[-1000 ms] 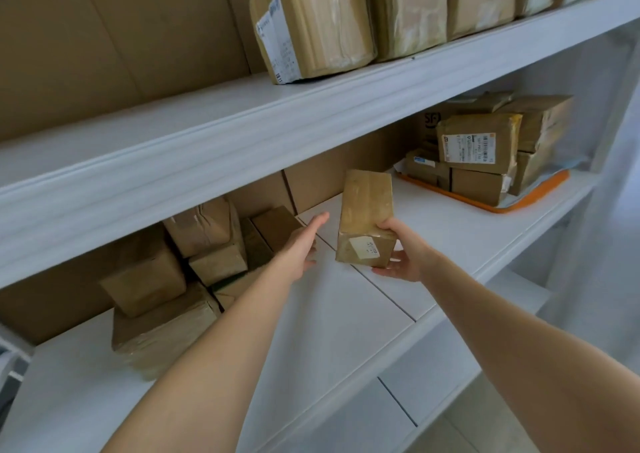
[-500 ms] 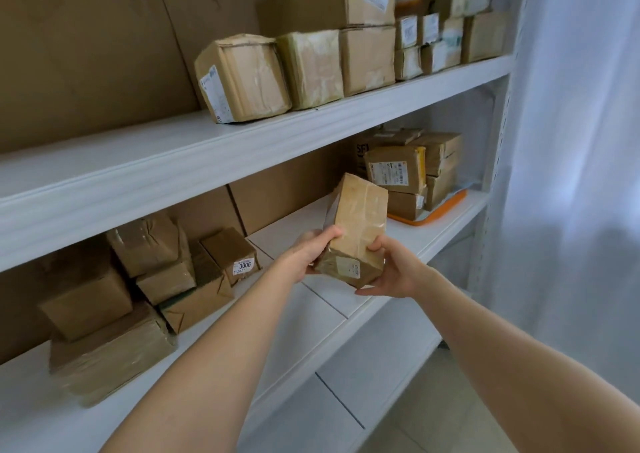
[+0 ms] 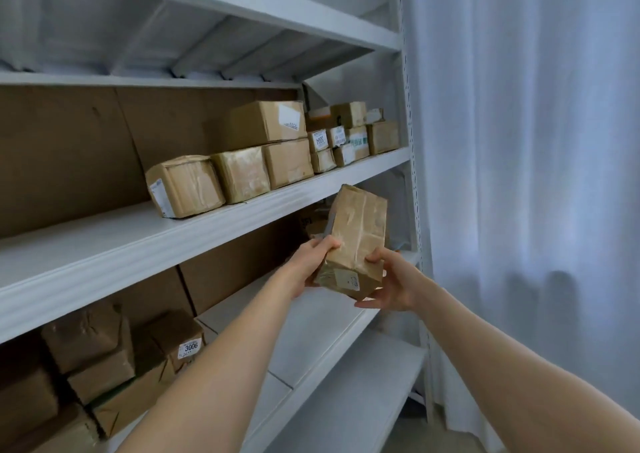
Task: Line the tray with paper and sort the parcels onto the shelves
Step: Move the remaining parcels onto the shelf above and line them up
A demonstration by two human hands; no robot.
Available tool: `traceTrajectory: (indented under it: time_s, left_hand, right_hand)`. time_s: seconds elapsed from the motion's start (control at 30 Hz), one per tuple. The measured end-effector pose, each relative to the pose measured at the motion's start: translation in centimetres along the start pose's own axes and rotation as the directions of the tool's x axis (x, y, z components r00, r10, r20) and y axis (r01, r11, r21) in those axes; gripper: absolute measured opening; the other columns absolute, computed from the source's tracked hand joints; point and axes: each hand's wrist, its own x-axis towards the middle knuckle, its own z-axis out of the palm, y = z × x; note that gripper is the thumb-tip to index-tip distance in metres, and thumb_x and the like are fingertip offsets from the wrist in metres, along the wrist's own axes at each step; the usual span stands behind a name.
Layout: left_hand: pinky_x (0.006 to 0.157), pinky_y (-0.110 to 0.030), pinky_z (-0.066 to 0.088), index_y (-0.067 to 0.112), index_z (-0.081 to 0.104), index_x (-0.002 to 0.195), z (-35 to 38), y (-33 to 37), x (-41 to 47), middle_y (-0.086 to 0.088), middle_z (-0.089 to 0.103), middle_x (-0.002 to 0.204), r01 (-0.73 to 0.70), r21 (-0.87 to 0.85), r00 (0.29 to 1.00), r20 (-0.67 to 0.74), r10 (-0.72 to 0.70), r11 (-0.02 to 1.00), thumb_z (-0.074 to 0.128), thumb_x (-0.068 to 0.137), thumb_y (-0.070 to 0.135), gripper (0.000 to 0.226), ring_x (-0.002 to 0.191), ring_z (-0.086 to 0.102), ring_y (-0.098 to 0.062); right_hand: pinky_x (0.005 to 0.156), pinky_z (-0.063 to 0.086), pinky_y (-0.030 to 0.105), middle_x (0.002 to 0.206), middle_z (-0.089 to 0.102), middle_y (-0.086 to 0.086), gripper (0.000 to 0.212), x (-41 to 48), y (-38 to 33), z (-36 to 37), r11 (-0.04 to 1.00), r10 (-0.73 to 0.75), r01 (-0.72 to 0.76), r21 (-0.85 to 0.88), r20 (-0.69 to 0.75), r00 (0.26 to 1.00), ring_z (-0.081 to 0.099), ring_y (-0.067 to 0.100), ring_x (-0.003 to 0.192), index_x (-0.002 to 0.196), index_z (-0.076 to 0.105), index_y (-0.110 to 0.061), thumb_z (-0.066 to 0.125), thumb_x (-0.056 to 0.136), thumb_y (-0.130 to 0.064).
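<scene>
Lifting clear of the lower shelf (image 3: 304,331), the parcel (image 3: 353,241) now sits tilted in mid-air below the middle shelf (image 3: 207,231) edge, left hand (image 3: 311,265) and right hand (image 3: 391,283) both clamped on its lower end — likely headed for that row of boxes (image 3: 242,172).

A parcel storeroom or small sorting depot is showing here. White metal shelving (image 3: 214,231) with a perforated upright (image 3: 412,148) is running along the wall, and taped cardboard parcels (image 3: 242,172) bearing printed shipping labels are sitting in rows on the middle shelf. More parcels are piling up on the shelf below, one carrying a numbered sticker (image 3: 189,348) reading 3006. Brown cardboard sheets (image 3: 69,148) are backing the shelves, and a pale curtain (image 3: 536,175) is hanging beside the rack.
</scene>
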Motion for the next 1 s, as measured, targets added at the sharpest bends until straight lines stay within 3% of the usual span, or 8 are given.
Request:
traceTrajectory:
  time_s: [0.17,0.3,0.37,0.47,0.53,0.77,0.93,1.0]
  left_hand:
    - [0.062,-0.028,0.044,0.024,0.058,0.12,1.4,5.5,0.2,-0.003,0.064,0.105,-0.074,0.001,0.997,-0.022,0.074,0.997,0.057,0.083,0.048,0.044,0.092,0.059,-0.019]
    - [0.065,-0.03,0.046,0.025,0.061,0.109,2.4,10.5,1.3,-0.003,0.065,0.101,-0.157,-0.015,0.986,-0.058,0.156,0.987,0.058,0.082,0.049,0.037,0.091,0.06,-0.019]
    - [0.074,-0.034,0.05,0.028,0.061,0.101,2.6,12.8,2.1,-0.003,0.064,0.101,-0.207,-0.013,0.976,-0.075,0.206,0.978,0.058,0.081,0.051,0.031,0.093,0.06,-0.02]
    - [0.089,-0.041,0.051,0.021,0.058,0.116,2.8,16.0,4.0,-0.007,0.064,0.109,-0.235,-0.004,0.967,-0.099,0.234,0.972,0.055,0.084,0.055,0.047,0.101,0.06,-0.025]
    - [0.083,-0.038,0.053,0.017,0.055,0.121,2.7,18.1,5.1,-0.009,0.064,0.109,-0.224,-0.035,0.971,-0.096,0.22,0.974,0.054,0.085,0.057,0.054,0.101,0.061,-0.025]
    - [0.081,-0.044,0.055,0.016,0.054,0.117,0.9,24.9,9.9,-0.013,0.064,0.105,-0.211,-0.181,0.972,-0.146,0.186,0.961,0.055,0.084,0.058,0.054,0.095,0.063,-0.029]
    - [0.07,-0.043,0.053,0.015,0.053,0.11,-0.2,28.0,12.0,-0.016,0.062,0.102,-0.179,-0.229,0.968,-0.217,0.129,0.957,0.05,0.087,0.059,0.05,0.091,0.061,-0.032]
    - [0.071,-0.044,0.05,0.011,0.05,0.101,-0.5,28.8,12.9,-0.018,0.06,0.099,-0.161,-0.22,0.964,-0.245,0.105,0.962,0.048,0.09,0.055,0.046,0.09,0.058,-0.033]
  right_hand:
    - [0.082,0.056,0.054,0.128,0.057,0.02,0.061,-1.2,-5.0,-0.5,0.993,-0.105,0.107,0.046,-0.037,0.994,0.06,0.038,0.11,0.128,0.053,-0.014,0.071,0.07,-0.024]
    - [0.073,0.058,0.043,0.12,0.06,0.017,0.054,-1.9,-10.1,0.0,0.979,-0.203,0.203,-0.006,-0.09,0.975,0.062,0.033,0.106,0.119,0.057,-0.014,0.071,0.07,-0.032]
    - [0.068,0.058,0.038,0.112,0.062,0.014,0.049,-1.9,-12.7,0.3,0.967,-0.254,0.251,-0.039,-0.108,0.961,0.063,0.029,0.101,0.115,0.057,-0.015,0.07,0.073,-0.036]
    - [0.055,0.057,0.03,0.1,0.064,0.011,0.042,-1.2,-16.5,1.0,0.94,-0.339,0.328,-0.096,-0.144,0.93,0.063,0.024,0.092,0.11,0.056,-0.016,0.067,0.08,-0.042]
    - [0.053,0.056,0.027,0.1,0.064,0.008,0.041,-0.5,-19.0,1.6,0.908,-0.41,0.381,-0.174,-0.178,0.895,0.063,0.021,0.09,0.109,0.056,-0.018,0.065,0.082,-0.047]
    - [0.078,0.057,0.031,0.096,0.069,0.003,0.053,4.0,-27.3,3.7,0.79,-0.59,0.498,-0.358,-0.223,0.776,0.065,0.017,0.091,0.097,0.062,-0.022,0.064,0.073,-0.069]
    - [0.061,0.055,0.025,0.092,0.069,0.002,0.05,7.5,-30.6,5.1,0.726,-0.676,0.611,-0.315,-0.16,0.72,0.066,0.015,0.084,0.101,0.063,-0.019,0.069,0.077,-0.061]
    - [0.063,0.058,0.027,0.091,0.069,0.002,0.048,9.3,-31.5,5.5,0.724,-0.681,0.628,-0.285,-0.149,0.717,0.067,0.014,0.082,0.103,0.063,-0.017,0.071,0.077,-0.057]
